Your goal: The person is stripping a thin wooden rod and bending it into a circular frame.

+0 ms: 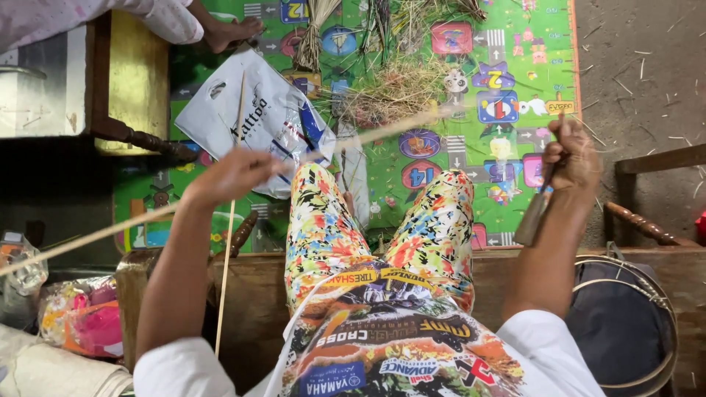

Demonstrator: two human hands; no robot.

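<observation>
Green patterned play mat (441, 184) lies below; left hand (235, 175) pinches a long pale bamboo strip (382, 131), right hand (572, 156) grips a dark-bladed knife (535, 213), seemingly between shaving strokes.

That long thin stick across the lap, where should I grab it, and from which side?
Grab the long thin stick near its middle, from above, beside where the left hand pinches it. It is slim and slants from low left to upper right, so a mid grip probably balances both ends. The right hand holds a knife.
</observation>
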